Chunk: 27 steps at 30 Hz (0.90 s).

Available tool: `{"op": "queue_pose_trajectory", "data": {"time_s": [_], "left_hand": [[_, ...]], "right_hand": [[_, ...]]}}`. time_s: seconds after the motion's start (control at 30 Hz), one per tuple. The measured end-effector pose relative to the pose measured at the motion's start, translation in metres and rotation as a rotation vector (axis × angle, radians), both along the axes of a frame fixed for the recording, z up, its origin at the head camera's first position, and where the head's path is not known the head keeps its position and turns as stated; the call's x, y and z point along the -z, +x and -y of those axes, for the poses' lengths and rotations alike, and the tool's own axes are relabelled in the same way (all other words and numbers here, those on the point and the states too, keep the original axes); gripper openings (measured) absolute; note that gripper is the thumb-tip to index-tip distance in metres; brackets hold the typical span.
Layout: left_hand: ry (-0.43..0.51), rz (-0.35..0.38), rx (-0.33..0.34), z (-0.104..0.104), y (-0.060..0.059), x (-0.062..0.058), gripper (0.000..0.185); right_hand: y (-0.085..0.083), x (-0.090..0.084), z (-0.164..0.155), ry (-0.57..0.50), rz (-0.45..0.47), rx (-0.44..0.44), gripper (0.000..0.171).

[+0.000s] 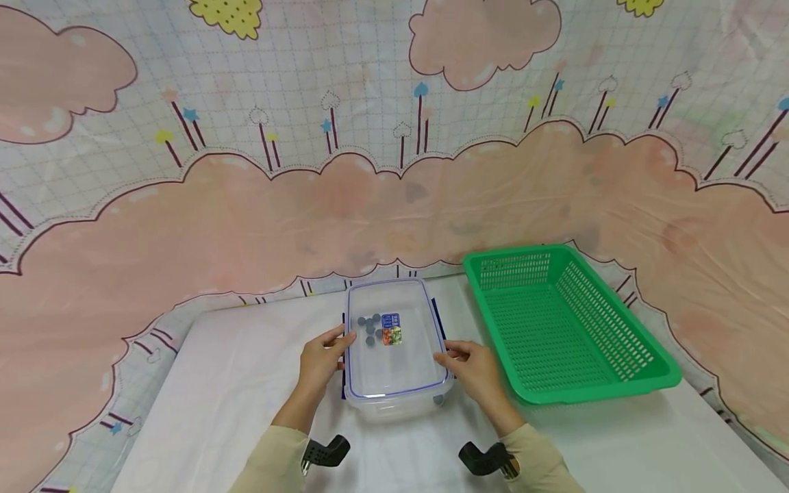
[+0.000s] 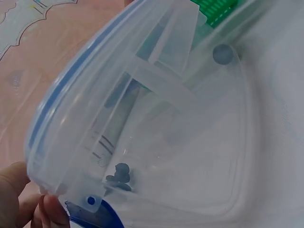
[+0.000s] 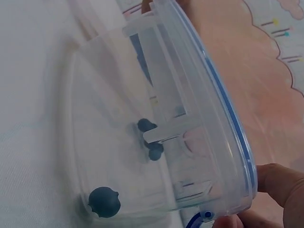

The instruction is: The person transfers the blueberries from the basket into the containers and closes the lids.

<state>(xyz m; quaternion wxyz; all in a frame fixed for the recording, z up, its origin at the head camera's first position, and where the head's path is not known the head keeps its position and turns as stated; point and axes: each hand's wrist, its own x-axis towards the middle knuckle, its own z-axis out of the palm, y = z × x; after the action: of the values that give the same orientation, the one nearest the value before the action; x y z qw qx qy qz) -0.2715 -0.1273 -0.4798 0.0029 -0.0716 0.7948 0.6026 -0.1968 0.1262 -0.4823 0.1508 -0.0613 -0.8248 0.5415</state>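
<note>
1. A clear rectangular plastic container [image 1: 394,342] with a blue-edged lid is sitting at lower centre of the frame on the white surface [image 1: 216,383].
2. The left hand [image 1: 322,359] is gripping its left edge, fingers curled on the rim.
3. The right hand [image 1: 471,370] is gripping its right edge likewise.
4. Small dark round pieces [image 1: 370,327] are lying inside the container.
5. A green perforated plastic basket [image 1: 567,322] is standing just beside it, at right.

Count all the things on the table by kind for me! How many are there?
Clear plastic box with lid: 1
Green basket: 1
Hands on the box: 2, left hand and right hand
Small dark round bits inside the box: several, too clumped to count exactly
Total: 2 containers and 2 hands, plus the little bits.
</note>
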Motion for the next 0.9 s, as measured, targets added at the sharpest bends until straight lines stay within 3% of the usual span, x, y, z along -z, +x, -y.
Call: {"op": "queue_pose_trajectory", "data": {"time_s": [0.27, 0.53, 0.9], "left_hand": [[-0.025, -0.012, -0.031, 0.0, 0.002, 0.005, 0.047], [-0.006, 0.018, -0.04, -0.006, 0.004, 0.002, 0.046], [-0.007, 0.022, -0.038, -0.005, 0.003, -0.003, 0.045]], "right_hand": [[0.0, 0.004, 0.0, -0.031, 0.014, -0.006, 0.036], [-0.002, 0.004, -0.005, -0.014, 0.009, -0.057, 0.036], [-0.004, -0.003, -0.007, -0.012, 0.084, -0.082, 0.037]]}}
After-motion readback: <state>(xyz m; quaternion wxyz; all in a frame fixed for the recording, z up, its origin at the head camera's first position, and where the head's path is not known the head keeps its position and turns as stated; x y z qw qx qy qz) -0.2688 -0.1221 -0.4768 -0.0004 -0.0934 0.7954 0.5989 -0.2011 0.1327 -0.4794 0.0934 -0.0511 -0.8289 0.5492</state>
